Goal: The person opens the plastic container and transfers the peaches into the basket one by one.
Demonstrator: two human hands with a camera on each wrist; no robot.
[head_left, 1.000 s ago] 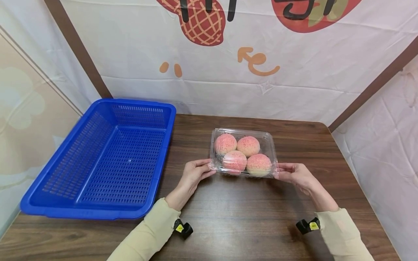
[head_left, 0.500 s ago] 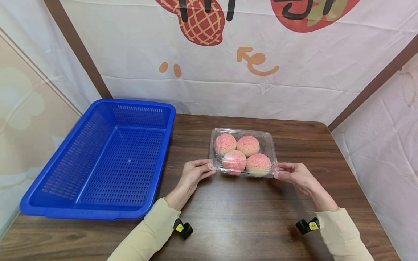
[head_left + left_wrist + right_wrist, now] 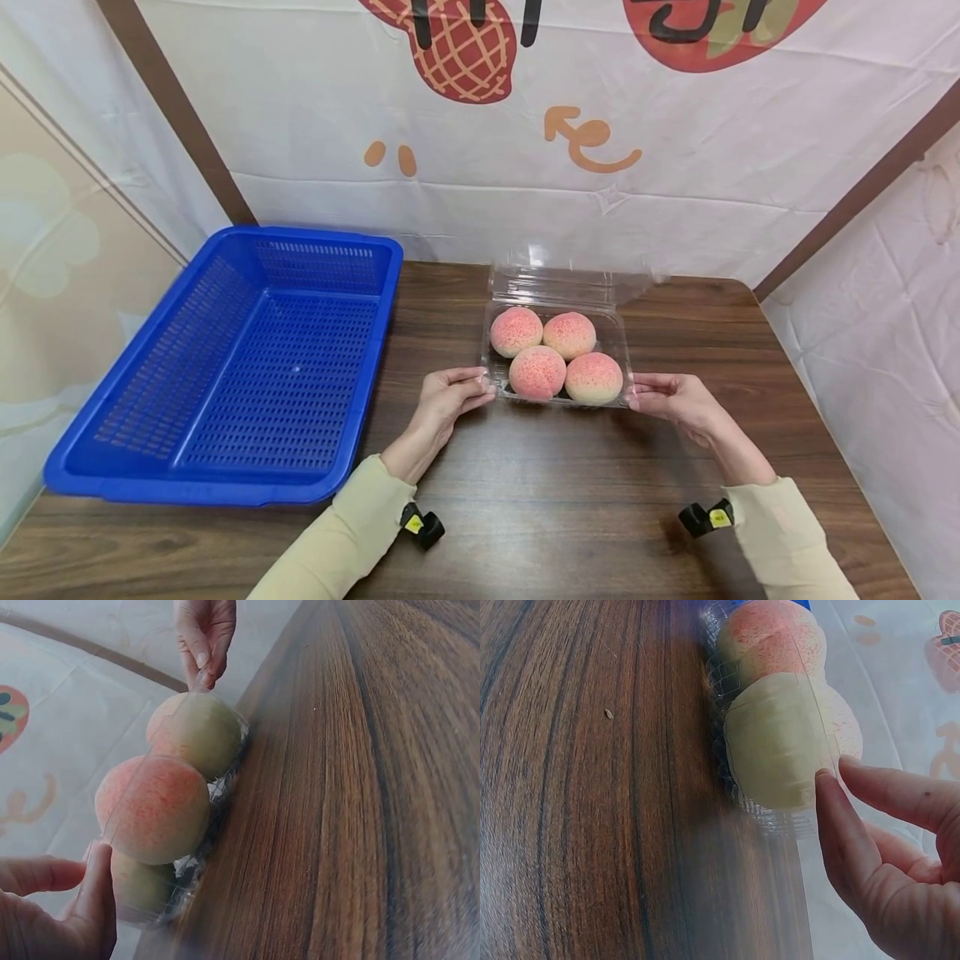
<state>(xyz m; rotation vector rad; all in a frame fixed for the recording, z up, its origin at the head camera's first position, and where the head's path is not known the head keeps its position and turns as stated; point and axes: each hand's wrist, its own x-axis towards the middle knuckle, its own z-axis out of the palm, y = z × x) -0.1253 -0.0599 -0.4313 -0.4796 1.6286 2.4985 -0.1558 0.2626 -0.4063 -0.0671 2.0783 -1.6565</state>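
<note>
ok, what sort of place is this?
Probably a makeshift indoor recording booth: creased, cartoon-printed fabric backdrop right behind a wood-grain table, plus a black wrist-worn camera on each arm.

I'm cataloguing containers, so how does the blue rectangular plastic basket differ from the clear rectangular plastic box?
The blue rectangular plastic basket is opaque, while the clear rectangular plastic box is see-through. The basket looks larger than the box. The box has a clear raised lid at its far side; the basket shows none. The left hand and right hand pinch the box's near corners, not the basket. Both are rectangular and open-topped.
</note>
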